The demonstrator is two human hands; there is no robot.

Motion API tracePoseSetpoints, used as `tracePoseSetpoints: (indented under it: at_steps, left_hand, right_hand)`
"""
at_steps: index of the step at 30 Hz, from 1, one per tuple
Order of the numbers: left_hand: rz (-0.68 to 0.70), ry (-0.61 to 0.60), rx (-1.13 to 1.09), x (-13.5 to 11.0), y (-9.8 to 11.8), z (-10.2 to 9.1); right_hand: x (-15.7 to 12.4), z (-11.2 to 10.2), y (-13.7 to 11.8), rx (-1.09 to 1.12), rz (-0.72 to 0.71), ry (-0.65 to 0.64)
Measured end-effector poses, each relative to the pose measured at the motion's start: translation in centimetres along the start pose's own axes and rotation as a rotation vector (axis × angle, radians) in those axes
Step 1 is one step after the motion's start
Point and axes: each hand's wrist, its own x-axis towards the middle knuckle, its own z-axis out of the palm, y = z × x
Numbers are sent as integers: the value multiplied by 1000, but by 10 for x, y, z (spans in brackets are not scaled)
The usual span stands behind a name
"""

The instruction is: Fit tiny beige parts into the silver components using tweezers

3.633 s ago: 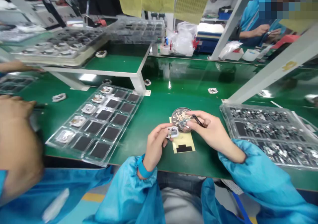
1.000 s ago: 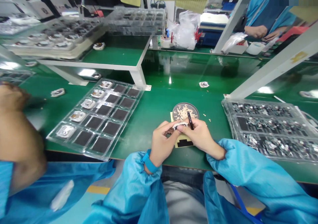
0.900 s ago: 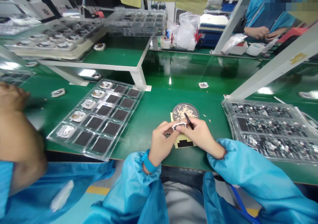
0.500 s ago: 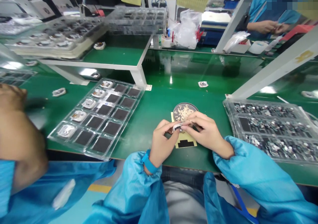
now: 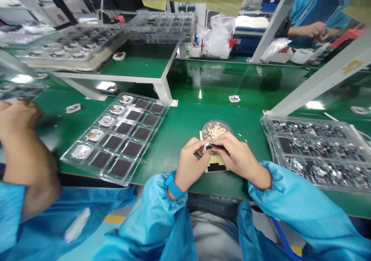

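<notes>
My left hand (image 5: 193,164) pinches a small white part with dark bits (image 5: 206,147) between thumb and fingers, above the bench. Closed around a slim dark tool (image 5: 218,146), perhaps tweezers, my right hand (image 5: 239,158) brings its tip against that part. The fingers hide much of both. Just beyond them lies a round grey perforated dish (image 5: 204,126) strewn with small beige pieces (image 5: 216,130). Beneath the hands is a pale yellow card (image 5: 223,169) with a black shape on it.
A clear tray (image 5: 127,180) at left carries several white parts in one column. Another tray (image 5: 268,137) at right is full of small electronic parts. A white part (image 5: 234,99) lies behind the dish. A co-worker's arm (image 5: 29,149) reaches in from the left; a raised shelf (image 5: 139,66) stands behind.
The dark tool has swung into plainer view at the white part, and my right fingers have curled in more. The co-worker's hand at left has shifted slightly right.
</notes>
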Motion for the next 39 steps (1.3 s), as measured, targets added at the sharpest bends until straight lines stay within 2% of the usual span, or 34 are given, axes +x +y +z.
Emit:
tracePoseSetpoints:
  at_steps: [2, 5, 8, 12, 15, 17, 21, 23, 25, 28, 31, 34, 35, 37, 39]
  left_hand:
    - [4, -27, 47, 7, 3, -3]
    - [38, -60, 208, 32, 5, -10]
    - [53, -64, 390, 76, 4, -14]
    - [-20, -43, 627, 150, -5, -8]
    - [-65, 33, 735, 194, -12, 10]
    - [-5, 38, 774, 212, -15, 30]
    - [167, -152, 759, 229, -20, 79]
    - [188, -221, 732, 235, -24, 97]
    - [165, -258, 698, 241, -26, 107]
    - [95, -277, 607, 243, -23, 105]
    - [40, -286, 469, 227, -9, 86]
    - [-72, -304, 195, 186, 10, 52]
    - [-162, -295, -29, 169, 15, 39]
    - [-295, -241, -374, 132, 20, 11]
    - [-375, -212, -510, 95, 18, -13]
  right_hand:
    - [2, -1, 1, 50, 61, 44]
    - [5, -4, 10, 40, 251, 142]
    - [4, -5, 23, -62, 364, 132]
    - [3, -7, 27, -15, 329, 176]
    - [5, -12, 18, 43, 297, 250]
    - [6, -16, 10, 94, 277, 288]
    - [7, -22, 0, 183, 257, 336]
    - [6, -22, -1, 189, 243, 328]
    - [5, -23, -1, 197, 241, 307]
    - [1, -25, -2, 244, 238, 312]
    - [-3, -27, -6, 384, 299, 251]
    - [-7, -23, -8, 668, 442, 66]
    - [-8, -20, -7, 740, 478, 14]
    - [-10, -12, -2, 781, 503, -53]
    - [-12, -4, 4, 718, 486, -79]
